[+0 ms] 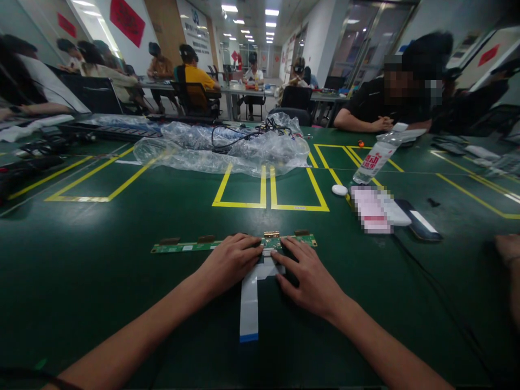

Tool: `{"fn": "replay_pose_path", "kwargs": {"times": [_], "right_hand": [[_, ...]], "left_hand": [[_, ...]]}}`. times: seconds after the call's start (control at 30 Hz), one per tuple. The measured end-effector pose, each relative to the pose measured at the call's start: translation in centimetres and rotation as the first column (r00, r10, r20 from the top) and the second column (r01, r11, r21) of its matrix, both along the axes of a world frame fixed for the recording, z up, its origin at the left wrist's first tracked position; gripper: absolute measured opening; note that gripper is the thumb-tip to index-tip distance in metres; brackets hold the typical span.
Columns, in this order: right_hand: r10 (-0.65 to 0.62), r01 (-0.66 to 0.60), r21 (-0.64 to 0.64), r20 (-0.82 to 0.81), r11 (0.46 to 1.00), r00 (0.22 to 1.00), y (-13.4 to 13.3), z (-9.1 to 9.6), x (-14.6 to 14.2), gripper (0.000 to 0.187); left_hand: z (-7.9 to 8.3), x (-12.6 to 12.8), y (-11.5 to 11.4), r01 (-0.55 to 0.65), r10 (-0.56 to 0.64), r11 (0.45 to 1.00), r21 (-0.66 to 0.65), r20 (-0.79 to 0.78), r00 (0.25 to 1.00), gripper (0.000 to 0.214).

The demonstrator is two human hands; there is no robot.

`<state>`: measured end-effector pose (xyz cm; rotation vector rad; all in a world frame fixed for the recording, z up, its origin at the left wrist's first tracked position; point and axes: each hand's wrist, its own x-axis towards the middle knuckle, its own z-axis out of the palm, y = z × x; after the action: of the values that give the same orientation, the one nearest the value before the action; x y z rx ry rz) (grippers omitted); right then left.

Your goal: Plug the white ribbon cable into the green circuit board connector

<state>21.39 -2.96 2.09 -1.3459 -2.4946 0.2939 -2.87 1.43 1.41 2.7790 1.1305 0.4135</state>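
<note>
A long narrow green circuit board [184, 247] lies flat on the green table [101, 281] in front of me. A white flat ribbon cable [249, 303] with a blue end runs from the board's gold connector [271, 234] toward me. My left hand [229, 262] rests palm down on the board, its fingertips pressed at the cable's top end. My right hand [309, 276] lies opposite, fingers spread, with its fingertips on the cable end and the board beside the connector.
Yellow tape boxes [270, 189] mark the table. A crumpled clear plastic bag with black cables [227, 146] lies beyond. At right are a water bottle [371, 161], a white round object [339, 189], a phone [418, 225]. Several people sit around; someone's hand [509, 249] is at the right edge.
</note>
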Motion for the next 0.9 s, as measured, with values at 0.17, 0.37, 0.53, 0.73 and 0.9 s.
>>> {"fn": "replay_pose_path", "kwargs": {"times": [0.17,0.37,0.53,0.73,0.9], "right_hand": [[0.004,-0.003,-0.018,0.031,1.000,1.000,-0.02,-0.09,-0.05,0.052],[0.006,-0.005,-0.006,0.067,1.000,0.998,0.03,-0.36,-0.11,0.055],[0.009,-0.009,0.003,0.091,1.000,0.996,-0.07,-0.42,-0.21,0.054],[-0.002,0.000,0.014,0.112,1.000,0.994,-0.03,-0.38,-0.25,0.054],[0.001,-0.004,0.026,0.118,1.000,0.993,0.03,-0.22,-0.36,0.054]], "left_hand": [[-0.12,0.38,0.21,-0.022,0.025,0.999,-0.047,0.062,0.998,0.026],[-0.12,0.66,0.49,-0.016,0.024,0.998,-0.068,0.123,0.992,0.023],[-0.25,0.64,0.67,-0.017,0.025,0.998,-0.066,0.133,0.991,0.019],[0.02,0.86,0.71,-0.013,0.024,0.997,-0.074,0.149,0.989,0.017],[-0.18,0.86,0.69,-0.024,0.036,0.997,-0.079,0.155,0.987,0.017]]}}
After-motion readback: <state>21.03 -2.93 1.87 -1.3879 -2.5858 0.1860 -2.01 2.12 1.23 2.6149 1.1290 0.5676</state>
